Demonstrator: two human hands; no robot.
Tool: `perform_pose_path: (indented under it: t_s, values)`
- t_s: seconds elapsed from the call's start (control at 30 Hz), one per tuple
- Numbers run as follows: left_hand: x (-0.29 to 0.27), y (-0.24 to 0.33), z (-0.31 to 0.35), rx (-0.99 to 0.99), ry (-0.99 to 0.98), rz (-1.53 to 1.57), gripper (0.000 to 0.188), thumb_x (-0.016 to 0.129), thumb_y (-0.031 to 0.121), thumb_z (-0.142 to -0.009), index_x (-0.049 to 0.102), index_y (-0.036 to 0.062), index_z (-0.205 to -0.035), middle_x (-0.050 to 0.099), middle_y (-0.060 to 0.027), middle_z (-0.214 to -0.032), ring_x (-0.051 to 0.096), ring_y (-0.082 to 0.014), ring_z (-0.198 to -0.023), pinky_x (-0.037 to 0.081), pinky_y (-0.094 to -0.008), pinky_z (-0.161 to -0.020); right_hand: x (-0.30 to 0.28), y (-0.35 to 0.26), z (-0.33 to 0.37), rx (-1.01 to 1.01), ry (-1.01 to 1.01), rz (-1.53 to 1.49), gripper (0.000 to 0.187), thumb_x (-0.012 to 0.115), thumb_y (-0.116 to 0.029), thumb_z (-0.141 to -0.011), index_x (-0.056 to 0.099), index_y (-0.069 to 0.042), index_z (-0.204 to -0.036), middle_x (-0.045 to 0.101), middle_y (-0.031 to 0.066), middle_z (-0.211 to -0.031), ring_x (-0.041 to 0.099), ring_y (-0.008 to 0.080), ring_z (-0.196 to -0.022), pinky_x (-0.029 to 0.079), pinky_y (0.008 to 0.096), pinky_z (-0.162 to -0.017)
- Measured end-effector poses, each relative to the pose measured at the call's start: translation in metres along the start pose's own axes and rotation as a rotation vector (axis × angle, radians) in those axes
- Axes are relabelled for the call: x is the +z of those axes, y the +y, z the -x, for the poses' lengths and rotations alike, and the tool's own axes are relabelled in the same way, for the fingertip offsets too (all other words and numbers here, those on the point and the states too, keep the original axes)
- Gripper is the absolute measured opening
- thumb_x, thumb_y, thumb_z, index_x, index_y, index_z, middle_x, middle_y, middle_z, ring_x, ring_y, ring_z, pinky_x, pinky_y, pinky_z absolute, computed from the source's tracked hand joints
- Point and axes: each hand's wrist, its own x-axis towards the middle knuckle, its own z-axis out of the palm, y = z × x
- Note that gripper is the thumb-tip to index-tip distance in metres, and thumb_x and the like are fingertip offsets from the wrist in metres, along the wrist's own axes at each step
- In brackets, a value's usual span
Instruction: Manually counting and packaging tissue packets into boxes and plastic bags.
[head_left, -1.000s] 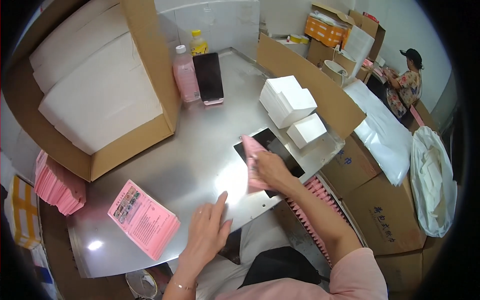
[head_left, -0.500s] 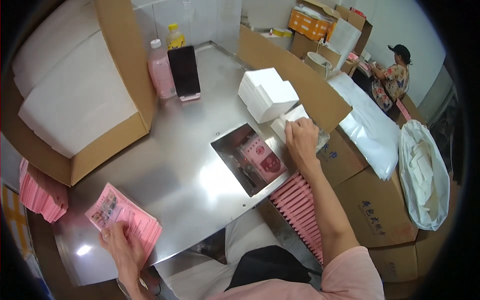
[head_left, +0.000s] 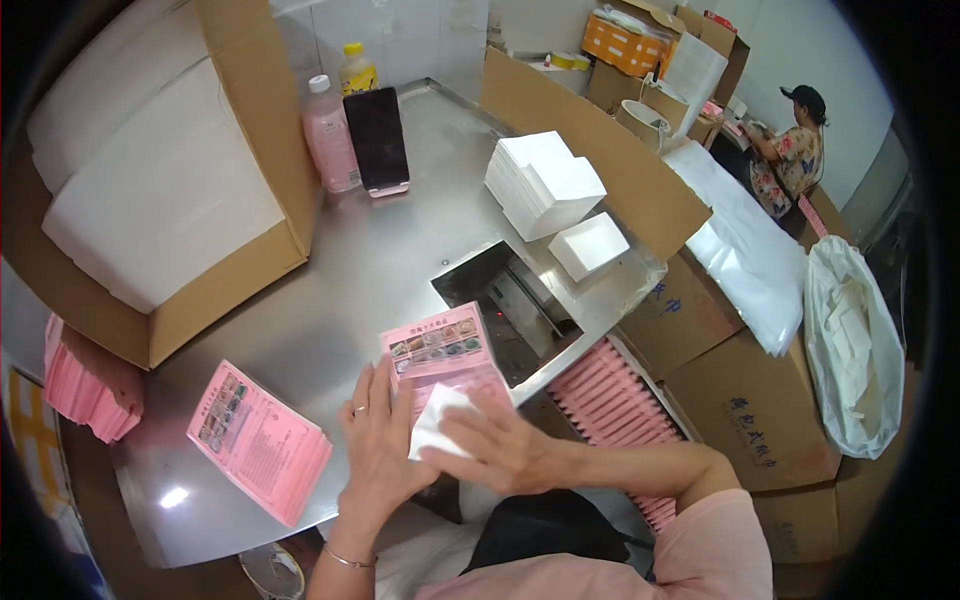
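A folded white tissue point(head_left: 440, 423) is in my right hand point(head_left: 505, 447), whose fingers are bent over it and slightly blurred. It lies over the lower part of a pink printed packet point(head_left: 437, 338) at the table's front edge, left of the slot. My left hand point(head_left: 378, 430) is beside the packet, fingers stretched out and reaching its left edge; its thumb is by the tissue. Farther left lies a stack of pink packets point(head_left: 262, 440), touched by neither hand. The rectangular slot point(head_left: 520, 310) has a dark inside. A small stack of white tissues point(head_left: 590, 246) stands beyond it.
A taller tissue stack point(head_left: 545, 185), a phone on a stand point(head_left: 377, 140) and a pink bottle point(head_left: 331, 140) stand farther back. An open carton point(head_left: 245, 120) walls the left side. Pink packets point(head_left: 625, 400) fill a box below right. A person point(head_left: 800, 150) sits far right.
My left hand has left the pink stack and moved right, beside a packet left of the slot. My right hand has brought a tissue back toward me. The packet seen in the slot is gone.
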Motion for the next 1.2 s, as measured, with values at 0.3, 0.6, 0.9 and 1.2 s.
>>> perform_pose_path:
  t_s: [0.3,0.6,0.9,1.2]
  values:
    - [0.016,0.002,-0.018,-0.02,0.131,-0.2,0.077,0.074,0.041,-0.073,0.049,0.0046,-0.136,0.04,-0.0205,-0.151,0.04,-0.0425,-0.134,0.033,-0.0526,-0.108,0.042,0.053,-0.05,0.256,-0.309,-0.162,0.026,0.063,-0.019,-0.076,0.067,-0.003,-0.096,0.062,0.0115,-0.089,0.061,0.03,-0.097,0.043,0.0471,-0.092]
    - [0.009,0.033,-0.026,-0.058,0.111,-0.584,0.053,0.055,0.06,-0.091,0.059,0.0266,-0.132,0.054,-0.0195,-0.129,0.057,-0.0429,-0.1,0.05,-0.0567,-0.074,-0.043,0.176,0.045,0.79,0.116,0.947,0.021,0.064,-0.022,-0.078,0.069,-0.002,-0.08,0.054,0.0109,-0.085,0.051,0.0283,-0.09,0.039,0.045,-0.075]
    - [-0.002,0.031,-0.025,-0.177,-0.01,-0.314,0.056,0.078,0.048,-0.071,0.058,0.0065,-0.104,0.05,-0.0191,-0.113,0.046,-0.0396,-0.109,0.039,-0.0517,-0.087,-0.055,0.207,0.074,0.719,0.299,0.548,0.011,0.06,-0.013,-0.076,0.065,-0.004,-0.073,0.062,0.0139,-0.081,0.058,0.0322,-0.084,0.048,0.0463,-0.074]
    - [-0.015,0.027,-0.001,-0.131,-0.152,0.19,0.057,0.07,0.022,-0.079,0.056,0.0035,-0.13,0.054,-0.021,-0.113,0.05,-0.0386,-0.102,0.043,-0.0499,-0.084,-0.032,0.041,-0.017,0.2,-0.081,0.08,0.033,0.061,-0.004,-0.078,0.063,0.002,-0.11,0.061,0.0223,-0.117,0.062,0.0396,-0.108,0.044,0.0569,-0.1]
